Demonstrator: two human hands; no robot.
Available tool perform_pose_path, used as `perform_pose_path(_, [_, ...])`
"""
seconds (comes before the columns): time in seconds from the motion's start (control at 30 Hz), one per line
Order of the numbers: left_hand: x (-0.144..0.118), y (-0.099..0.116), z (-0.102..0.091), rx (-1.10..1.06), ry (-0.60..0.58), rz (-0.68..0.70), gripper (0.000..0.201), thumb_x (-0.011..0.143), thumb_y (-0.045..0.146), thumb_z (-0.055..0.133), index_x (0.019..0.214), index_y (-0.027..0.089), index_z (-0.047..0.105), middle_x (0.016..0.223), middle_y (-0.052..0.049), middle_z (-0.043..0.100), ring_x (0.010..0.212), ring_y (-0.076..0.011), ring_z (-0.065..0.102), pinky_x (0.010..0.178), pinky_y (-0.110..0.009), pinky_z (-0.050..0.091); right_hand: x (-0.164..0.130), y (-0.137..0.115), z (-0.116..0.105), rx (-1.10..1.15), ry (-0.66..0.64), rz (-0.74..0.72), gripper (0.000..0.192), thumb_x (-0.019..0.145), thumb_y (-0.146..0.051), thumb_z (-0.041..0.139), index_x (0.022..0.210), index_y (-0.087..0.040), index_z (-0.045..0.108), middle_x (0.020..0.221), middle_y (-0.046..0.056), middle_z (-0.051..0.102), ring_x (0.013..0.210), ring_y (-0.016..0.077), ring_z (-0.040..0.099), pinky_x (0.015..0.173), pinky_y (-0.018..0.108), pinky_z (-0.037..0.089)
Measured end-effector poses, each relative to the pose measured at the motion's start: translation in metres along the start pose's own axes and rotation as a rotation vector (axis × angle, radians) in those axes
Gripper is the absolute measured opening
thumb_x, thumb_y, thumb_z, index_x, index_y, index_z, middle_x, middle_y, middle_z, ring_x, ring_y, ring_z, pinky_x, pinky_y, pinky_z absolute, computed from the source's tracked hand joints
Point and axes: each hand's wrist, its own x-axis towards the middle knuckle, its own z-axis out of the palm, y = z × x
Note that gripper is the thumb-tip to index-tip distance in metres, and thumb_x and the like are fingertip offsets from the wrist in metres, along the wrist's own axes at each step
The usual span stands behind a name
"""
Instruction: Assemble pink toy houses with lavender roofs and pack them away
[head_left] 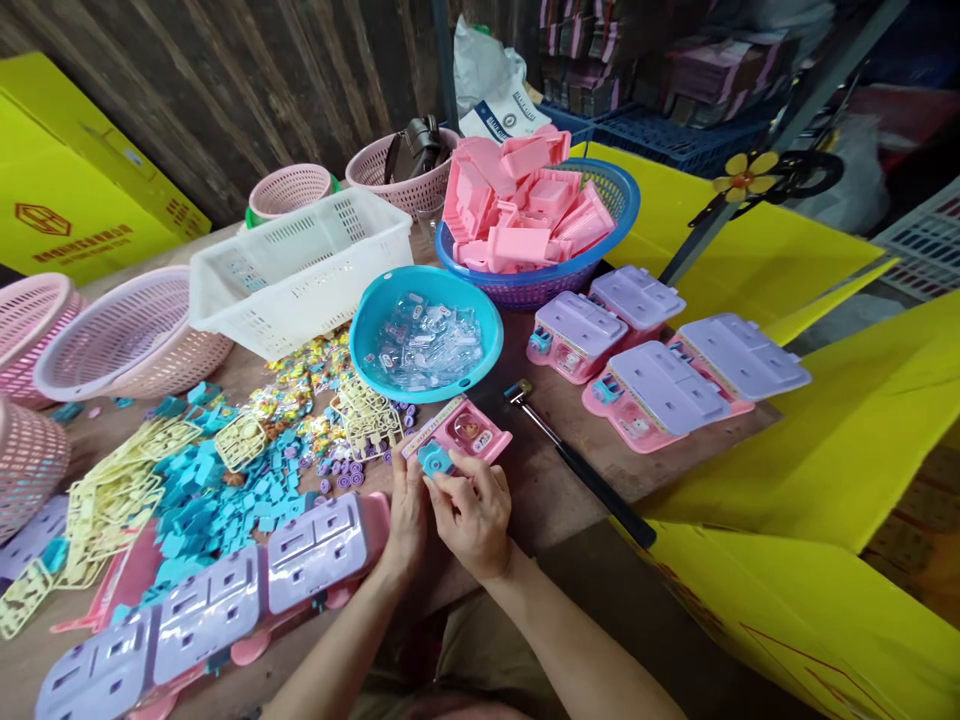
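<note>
Gripping pink toy (484, 432): left fingers (401, 482), right fingers (459, 492); turquoise bowl (474, 303) holding clear pieces (431, 345), blue basket (627, 195) pink shells (521, 248).

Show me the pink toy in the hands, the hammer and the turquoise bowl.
Pink toy (469, 429), head view: its printed front.
Hammer (585, 473), head view: its black handle.
Turquoise bowl (368, 322), head view: its inner wall.
</note>
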Motion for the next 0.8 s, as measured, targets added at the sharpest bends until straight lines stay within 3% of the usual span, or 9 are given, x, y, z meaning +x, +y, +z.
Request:
perform_pose_path(0.23, [-0.006,0.019,0.006,-0.091,-0.09,0.083,0.048,0.091,0.048,0.034,0.127,0.017,0.041,0.115,-0.01,0.058,0.112,-0.0207,0.053,0.097,-0.032,0.044,0.004,-0.005,-0.003,-0.033,-0.008,0.048,0.005,0.081,-0.02,0.062,0.08,-0.02,0.057,0.085,0.007,0.064,0.079,0.0152,0.062,0.068,0.028,0.045])
perform_pose_path(0.53, [-0.012,0.027,0.009,-0.157,-0.133,0.17,0.041,0.089,0.049,0.038,0.119,0.021,0.04,0.114,-0.006,0.055,0.104,-0.0176,0.054,0.095,-0.033,0.04,-0.003,0.001,-0.009,0.018,-0.009,0.044,0.007,0.079,-0.017,0.063,0.081,-0.02,0.057,0.086,0.007,0.062,0.078,0.0169,0.061,0.066,0.029,0.049])
perform_pose_path(0.8, [-0.014,0.025,0.009,-0.275,-0.218,0.117,0.037,0.09,0.046,0.038,0.118,0.022,0.038,0.11,-0.005,0.055,0.096,-0.0165,0.054,0.09,-0.031,0.041,-0.002,0.0,-0.013,-0.024,-0.032,0.039,0.008,0.078,-0.017,0.065,0.08,-0.02,0.058,0.083,0.006,0.061,0.077,0.017,0.06,0.067,0.029,0.049])
